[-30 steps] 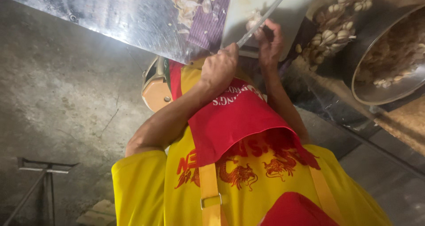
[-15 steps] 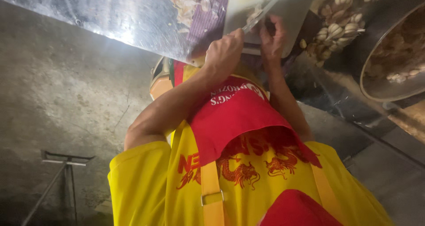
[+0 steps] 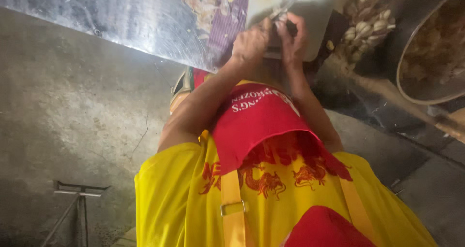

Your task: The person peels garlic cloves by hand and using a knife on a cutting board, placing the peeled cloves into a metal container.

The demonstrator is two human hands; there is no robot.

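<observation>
Gripping a knife (image 3: pixel 290 5), the right hand (image 3: pixel 292 34) works beside the left hand (image 3: pixel 252 41) on a white board (image 3: pixel 310 9); garlic (image 3: pixel 368 24) and a pot (image 3: pixel 431 48) sit right

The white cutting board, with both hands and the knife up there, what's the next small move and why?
Probably a short downward stroke of the metal knife. Both the left hand and right hand sit close together at the edge of the white cutting board, seemingly around a small item there; what it is cannot be made out.
</observation>
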